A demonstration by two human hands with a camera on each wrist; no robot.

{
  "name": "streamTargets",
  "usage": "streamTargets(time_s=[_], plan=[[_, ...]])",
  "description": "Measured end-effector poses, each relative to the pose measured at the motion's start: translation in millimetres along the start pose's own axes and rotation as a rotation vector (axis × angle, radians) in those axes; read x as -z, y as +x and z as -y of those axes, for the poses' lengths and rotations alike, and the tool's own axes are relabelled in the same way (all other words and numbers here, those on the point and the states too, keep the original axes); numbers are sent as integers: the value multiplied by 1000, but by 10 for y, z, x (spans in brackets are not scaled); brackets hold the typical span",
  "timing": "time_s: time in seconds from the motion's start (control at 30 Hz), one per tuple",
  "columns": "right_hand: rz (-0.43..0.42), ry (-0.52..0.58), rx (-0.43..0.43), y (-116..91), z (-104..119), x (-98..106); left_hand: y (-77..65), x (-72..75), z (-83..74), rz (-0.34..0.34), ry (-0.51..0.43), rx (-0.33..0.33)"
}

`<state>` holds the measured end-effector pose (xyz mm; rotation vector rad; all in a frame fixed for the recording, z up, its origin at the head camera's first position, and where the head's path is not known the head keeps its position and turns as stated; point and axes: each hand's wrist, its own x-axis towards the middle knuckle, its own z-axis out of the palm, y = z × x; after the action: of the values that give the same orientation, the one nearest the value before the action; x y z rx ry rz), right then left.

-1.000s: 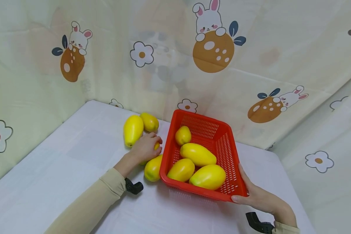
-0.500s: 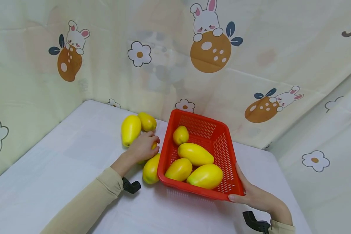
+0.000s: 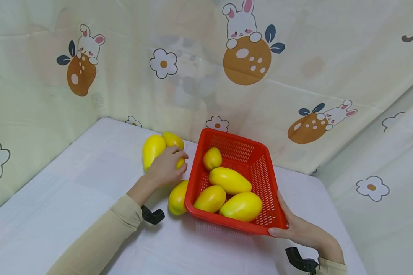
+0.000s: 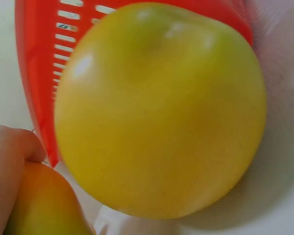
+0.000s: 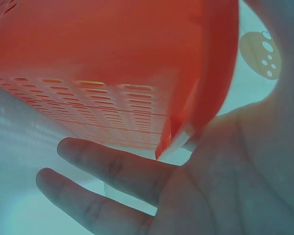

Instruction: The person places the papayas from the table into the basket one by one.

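Observation:
My left hand [image 3: 163,167] holds a yellow mango [image 3: 180,162] just left of the basket, its fingers over the top. Most of that mango hides behind the hand; the left wrist view shows its orange-green side [image 4: 46,203]. Nearer me, another mango [image 3: 177,198] lies against the basket's left side, looming large in the left wrist view. Two more mangoes [image 3: 153,149] lie beyond the hand. The red plastic basket [image 3: 227,224] is tilted and has several mangoes [image 3: 241,207] in it. My right hand [image 3: 304,229] grips its near right corner, thumb on the rim, two fingers [image 5: 117,169] extended below.
A white-covered table [image 3: 89,191] bears everything. Behind it hangs a cream curtain [image 3: 130,57] printed with rabbits and flowers, close to the basket's far edge. Another curtain [image 3: 392,229] borders the right side. Dark wrist mounts [image 3: 153,215] stick out beside the hands.
My left hand has risen slightly away from me with the mango, showing more of it between the fingers. My right hand keeps its grip on the basket. The head view has shifted slightly.

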<state>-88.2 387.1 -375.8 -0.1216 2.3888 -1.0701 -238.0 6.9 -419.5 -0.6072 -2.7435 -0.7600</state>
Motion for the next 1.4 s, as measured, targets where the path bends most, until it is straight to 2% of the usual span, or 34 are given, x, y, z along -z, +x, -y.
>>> streamTargets(time_s=[0.1,0.2,0.47,0.77,0.87,1.03,1.3,1.4], plan=[[-4,6,-13,8,-8,1,0,48,-7,-36,6,9],[-12,8,-23,19,-18,3,-2,89,-2,-108,-5,-4],[-14,2,-19,19,-16,-3,23,136,49,-406,-81,-72],[-12,9,-25,17,-7,3,16,196,-20,-701,-266,-186],[-7,6,-14,9,6,4,12,210,-83,-777,-328,-211],[2,14,-8,10,5,4,-31,239,-225,-824,-395,-240],[6,11,11,16,-2,7,-114,304,-429,-892,-426,-302],[8,11,19,12,-1,7,-132,317,-503,-895,-443,-343]])
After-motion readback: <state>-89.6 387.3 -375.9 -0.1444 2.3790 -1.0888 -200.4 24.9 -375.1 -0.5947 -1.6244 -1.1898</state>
